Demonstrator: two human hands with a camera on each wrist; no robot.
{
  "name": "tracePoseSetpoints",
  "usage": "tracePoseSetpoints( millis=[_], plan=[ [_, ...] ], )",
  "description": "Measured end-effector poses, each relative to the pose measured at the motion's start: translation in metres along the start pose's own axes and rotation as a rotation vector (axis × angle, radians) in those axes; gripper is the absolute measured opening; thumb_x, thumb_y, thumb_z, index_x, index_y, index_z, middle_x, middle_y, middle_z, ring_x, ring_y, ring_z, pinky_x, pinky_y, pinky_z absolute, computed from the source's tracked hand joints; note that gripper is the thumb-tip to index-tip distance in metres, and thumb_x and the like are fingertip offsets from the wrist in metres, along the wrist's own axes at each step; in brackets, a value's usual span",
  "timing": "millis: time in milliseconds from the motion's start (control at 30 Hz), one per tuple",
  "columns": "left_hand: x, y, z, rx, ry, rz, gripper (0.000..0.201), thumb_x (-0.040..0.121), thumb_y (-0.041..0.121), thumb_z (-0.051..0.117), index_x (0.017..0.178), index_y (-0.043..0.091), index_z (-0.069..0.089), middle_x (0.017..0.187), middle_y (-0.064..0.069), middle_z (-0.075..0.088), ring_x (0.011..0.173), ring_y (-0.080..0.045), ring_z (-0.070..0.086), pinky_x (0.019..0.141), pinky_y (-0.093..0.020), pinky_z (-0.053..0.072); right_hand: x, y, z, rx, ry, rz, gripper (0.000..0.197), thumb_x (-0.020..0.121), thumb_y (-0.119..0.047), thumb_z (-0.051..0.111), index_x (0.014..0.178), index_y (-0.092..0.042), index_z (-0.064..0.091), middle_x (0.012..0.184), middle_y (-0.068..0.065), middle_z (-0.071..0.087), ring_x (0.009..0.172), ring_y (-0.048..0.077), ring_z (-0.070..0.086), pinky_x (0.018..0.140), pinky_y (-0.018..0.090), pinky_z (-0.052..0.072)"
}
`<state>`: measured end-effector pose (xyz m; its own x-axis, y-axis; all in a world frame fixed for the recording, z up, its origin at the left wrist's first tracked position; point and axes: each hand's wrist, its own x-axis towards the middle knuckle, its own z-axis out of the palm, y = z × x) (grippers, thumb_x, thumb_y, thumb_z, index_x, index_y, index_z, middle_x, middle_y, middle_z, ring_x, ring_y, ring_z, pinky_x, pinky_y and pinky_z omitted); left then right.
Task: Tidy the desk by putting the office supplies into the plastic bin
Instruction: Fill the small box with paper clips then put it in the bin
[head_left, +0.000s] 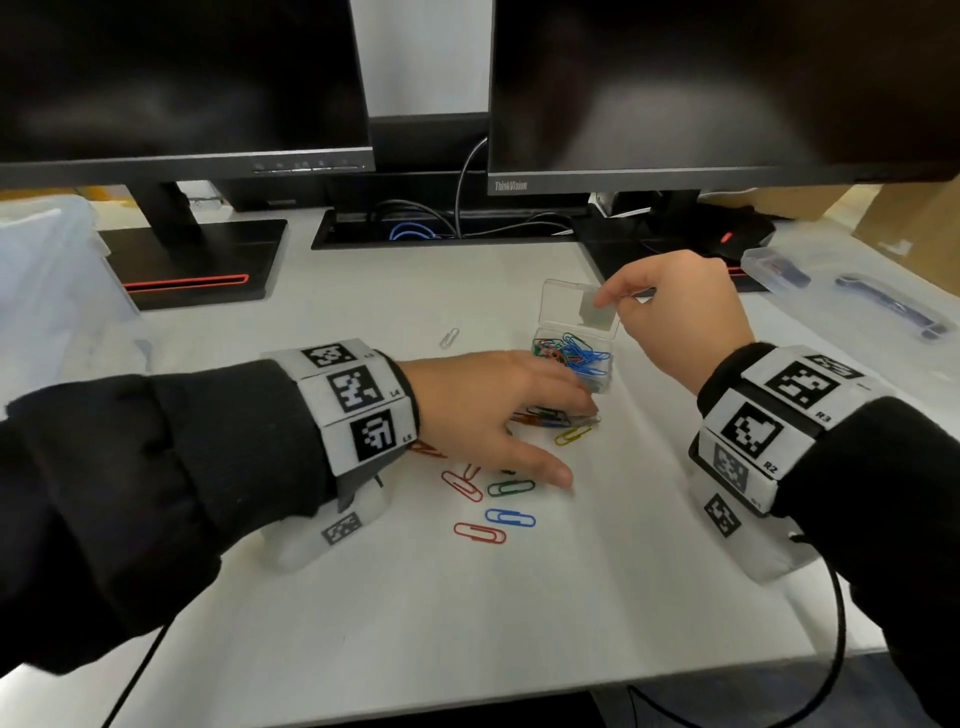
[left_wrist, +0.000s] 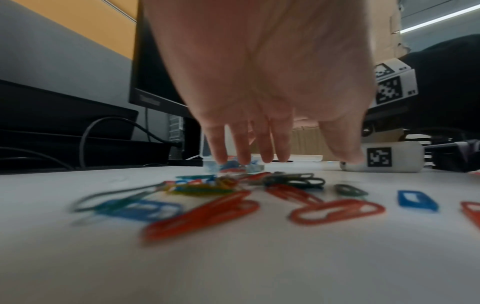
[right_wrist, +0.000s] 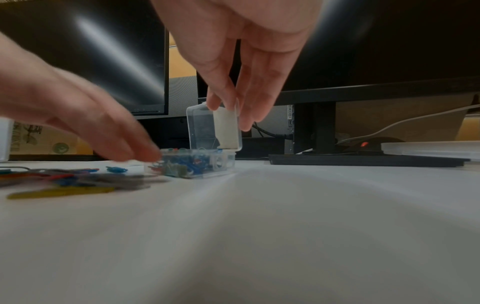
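Right hand: the right hand (head_left: 680, 317), right of centre in the head view, pinches the top edge of the lid (head_left: 582, 306) of a small clear clip box (head_left: 576, 358), keeping it upright and open.
Left hand: the left hand (head_left: 488, 410) lies flat and spread at mid-frame, its fingers (left_wrist: 218, 148) straight and reaching down to the desk (head_left: 467, 613) at the near side of the box; it holds nothing that I can see.
Clip box: sits at centre frame, already part filled with coloured clips.
Loose clips: a scatter of paper clips (head_left: 493, 499) lies below and under the left hand, with one pale clip (head_left: 449, 338) apart, up and to the left of the box.
Plastic bin: a large translucent bin (head_left: 47, 280) stands at the far left edge of the head view, well apart from the box.
Step in hand: likely sweeping loose clips toward the box before it goes to the bin.
Risk, box: it is light and held only by its lid, so a sideways push from the left hand could slide or tip it and spill the clips.
Risk, clips: flat wire on a smooth desk is hard to lift; a sweep may scatter some toward the lower edge.
Risk, stray: the pale clip blends with the desk and could be overlooked.
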<state>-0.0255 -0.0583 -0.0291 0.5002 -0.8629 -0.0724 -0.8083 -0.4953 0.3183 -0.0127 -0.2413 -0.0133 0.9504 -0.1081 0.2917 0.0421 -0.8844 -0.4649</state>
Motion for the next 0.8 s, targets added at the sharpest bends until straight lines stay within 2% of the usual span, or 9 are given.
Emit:
tracePoseSetpoints(
  millis=[100, 200, 267, 367, 433, 500, 567, 700, 800],
  plan=[
    [0.004, 0.002, 0.004, 0.011, -0.098, 0.009, 0.053, 0.086, 0.041, 0.061, 0.134, 0.022, 0.049, 0.141, 0.008, 0.045, 0.129, -0.007, 0.040, 0.109, -0.019, 0.027, -0.001, -0.001, -0.002, 0.000, 0.008, 0.001, 0.029, 0.092, -0.010, 0.048, 0.094, -0.026, 0.072, 0.116, 0.004, 0.066, 0.097, 0.023, 0.061, 0.082, 0.028, 0.047],
    [-0.010, -0.004, -0.002, -0.016, 0.037, -0.041, 0.032, 0.085, 0.036, 0.058, 0.111, 0.021, 0.067, 0.115, 0.007, 0.066, 0.104, -0.008, 0.059, 0.097, -0.026, 0.044, 0.001, -0.002, -0.002, 0.005, -0.010, 0.030, 0.029, 0.093, -0.009, 0.048, 0.098, -0.022, 0.073, 0.121, 0.005, 0.064, 0.104, 0.024, 0.060, 0.086, 0.028, 0.046],
    [-0.019, -0.012, -0.007, 0.008, 0.157, -0.145, 0.027, 0.088, 0.036, 0.055, 0.107, 0.022, 0.068, 0.107, 0.007, 0.067, 0.097, -0.008, 0.060, 0.092, -0.030, 0.047, 0.002, -0.003, -0.002, 0.009, -0.022, 0.050, 0.028, 0.093, -0.010, 0.048, 0.100, -0.021, 0.072, 0.121, 0.005, 0.063, 0.107, 0.024, 0.058, 0.087, 0.028, 0.045],
    [-0.018, -0.028, -0.014, 0.122, 0.315, -0.359, 0.029, 0.094, 0.030, 0.047, 0.118, 0.020, 0.062, 0.121, 0.002, 0.061, 0.109, -0.015, 0.055, 0.097, -0.033, 0.044, 0.003, -0.004, -0.002, 0.004, -0.025, 0.046, 0.028, 0.093, -0.010, 0.048, 0.101, -0.021, 0.073, 0.119, 0.005, 0.064, 0.107, 0.024, 0.058, 0.086, 0.027, 0.044],
    [-0.012, -0.042, -0.017, 0.156, 0.240, -0.534, 0.038, 0.097, 0.031, 0.041, 0.131, 0.016, 0.050, 0.137, -0.003, 0.050, 0.124, -0.021, 0.047, 0.105, -0.032, 0.036, 0.001, -0.005, -0.003, 0.000, -0.028, 0.038, 0.028, 0.093, -0.009, 0.048, 0.101, -0.020, 0.072, 0.118, 0.005, 0.065, 0.107, 0.023, 0.058, 0.085, 0.025, 0.043],
    [-0.008, -0.050, -0.020, 0.123, 0.070, -0.634, 0.045, 0.099, 0.035, 0.035, 0.135, 0.010, 0.045, 0.141, -0.008, 0.046, 0.127, -0.025, 0.043, 0.107, -0.032, 0.032, 0.000, -0.004, -0.004, 0.003, -0.029, 0.034, 0.028, 0.093, -0.009, 0.048, 0.101, -0.019, 0.073, 0.119, 0.006, 0.065, 0.108, 0.023, 0.058, 0.089, 0.028, 0.045],
    [-0.009, -0.048, -0.020, 0.077, -0.008, -0.614, 0.044, 0.100, 0.036, 0.032, 0.129, 0.009, 0.051, 0.136, -0.008, 0.052, 0.122, -0.026, 0.048, 0.105, -0.034, 0.035, 0.000, -0.004, -0.003, 0.002, -0.027, 0.032, 0.028, 0.093, -0.009, 0.048, 0.101, -0.019, 0.073, 0.120, 0.006, 0.064, 0.110, 0.024, 0.057, 0.092, 0.031, 0.046],
    [-0.022, -0.025, -0.013, 0.005, 0.031, -0.454, 0.041, 0.094, 0.043, 0.044, 0.127, 0.021, 0.056, 0.132, 0.003, 0.056, 0.117, -0.015, 0.051, 0.102, -0.028, 0.039, 0.002, -0.003, -0.002, 0.012, -0.026, 0.044, 0.027, 0.093, -0.010, 0.048, 0.099, -0.021, 0.073, 0.119, 0.006, 0.064, 0.111, 0.025, 0.055, 0.090, 0.030, 0.045],
    [-0.033, -0.012, -0.007, -0.104, 0.036, -0.393, 0.071, 0.072, 0.063, 0.062, 0.134, 0.035, 0.042, 0.141, 0.011, 0.040, 0.130, -0.009, 0.037, 0.109, -0.025, 0.031, 0.001, -0.004, -0.003, 0.005, -0.029, 0.027, 0.029, 0.093, -0.008, 0.047, 0.100, -0.019, 0.073, 0.118, 0.006, 0.065, 0.110, 0.024, 0.056, 0.089, 0.028, 0.044]
  ],
)
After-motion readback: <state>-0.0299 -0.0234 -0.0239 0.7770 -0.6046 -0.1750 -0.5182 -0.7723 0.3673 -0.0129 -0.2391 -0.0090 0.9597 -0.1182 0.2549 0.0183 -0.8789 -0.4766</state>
